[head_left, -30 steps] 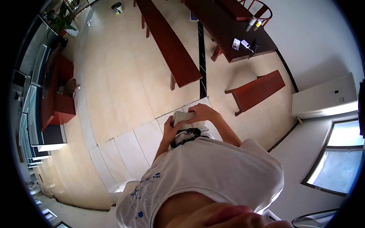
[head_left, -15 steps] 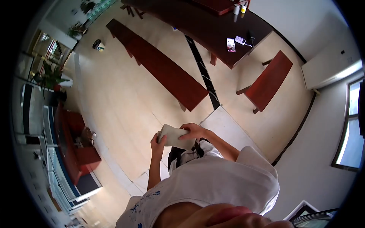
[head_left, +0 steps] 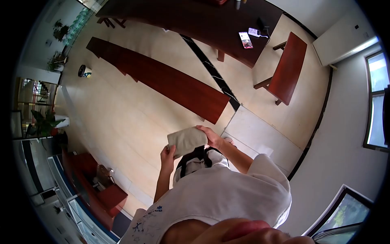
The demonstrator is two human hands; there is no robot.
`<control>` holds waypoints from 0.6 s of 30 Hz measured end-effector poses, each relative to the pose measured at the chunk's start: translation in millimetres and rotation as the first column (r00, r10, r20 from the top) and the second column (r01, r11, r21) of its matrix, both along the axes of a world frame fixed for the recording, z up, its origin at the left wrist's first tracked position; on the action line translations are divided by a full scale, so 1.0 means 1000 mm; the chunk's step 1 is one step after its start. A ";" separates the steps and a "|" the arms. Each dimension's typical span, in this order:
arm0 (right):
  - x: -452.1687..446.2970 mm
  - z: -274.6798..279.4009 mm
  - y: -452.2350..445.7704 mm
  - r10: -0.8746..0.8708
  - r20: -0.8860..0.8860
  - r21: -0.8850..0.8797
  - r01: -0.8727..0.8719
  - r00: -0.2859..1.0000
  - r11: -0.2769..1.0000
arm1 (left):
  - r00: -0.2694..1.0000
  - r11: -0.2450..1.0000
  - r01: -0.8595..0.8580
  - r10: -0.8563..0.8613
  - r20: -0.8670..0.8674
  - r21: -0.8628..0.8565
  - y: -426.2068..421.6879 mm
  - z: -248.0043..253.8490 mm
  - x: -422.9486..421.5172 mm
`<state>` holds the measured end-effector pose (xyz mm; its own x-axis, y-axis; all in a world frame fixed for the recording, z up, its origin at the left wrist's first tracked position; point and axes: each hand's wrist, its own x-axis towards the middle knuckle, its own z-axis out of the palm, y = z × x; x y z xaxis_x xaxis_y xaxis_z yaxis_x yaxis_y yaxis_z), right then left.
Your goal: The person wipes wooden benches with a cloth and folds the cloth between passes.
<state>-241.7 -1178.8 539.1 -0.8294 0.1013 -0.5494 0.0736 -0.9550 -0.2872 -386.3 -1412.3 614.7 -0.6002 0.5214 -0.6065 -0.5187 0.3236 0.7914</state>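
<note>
A folded grey-beige cloth [head_left: 187,141] is held in front of my waist, its broad face turned up with a few soft creases. My left hand [head_left: 167,157] grips its lower left edge, thumb on top and fingers underneath. At the upper right corner, my right hand [head_left: 210,136] is closed on the cloth; part of its fingers is hidden behind it. Below the cloth are dark straps and light clothing at my lap.
A long red-brown bench [head_left: 162,79] stretches ahead on the tiled floor. Beyond it stands a dark table [head_left: 183,20] bearing a phone [head_left: 245,40] and a white power strip [head_left: 254,32]. A shorter bench [head_left: 288,69] is at the right, and a bin [head_left: 85,71] at the far left.
My right hand has shifted from the cloth's top face to its right corner. The cloth now shows a broader face and sits tilted up to the right. The view has turned somewhat.
</note>
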 end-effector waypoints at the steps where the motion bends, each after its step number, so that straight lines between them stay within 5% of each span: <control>1: -0.018 0.005 -0.002 0.004 0.004 -0.022 -0.004 1.000 1.000 | 1.000 1.000 0.020 -0.020 0.001 0.010 0.004 0.005 -0.025; 6: -0.079 0.014 -0.002 -0.123 0.063 0.048 0.120 0.990 0.992 | 0.967 0.977 0.170 -0.190 0.167 0.130 0.057 -0.010 -0.152; 9: -0.093 0.019 0.005 -0.229 0.126 0.175 0.206 0.965 0.963 | 0.874 0.903 0.416 -0.431 0.225 0.111 0.112 -0.011 -0.209; 13: -0.105 0.010 0.032 -0.400 0.171 0.324 0.332 0.901 0.886 | 0.604 0.606 0.793 -0.795 -0.062 -0.057 0.198 -0.041 -0.249; 18: -0.139 -0.084 0.064 -0.528 0.198 0.429 0.412 0.826 0.804 | 0.527 0.507 0.836 -0.848 0.048 -0.209 0.267 -0.113 -0.273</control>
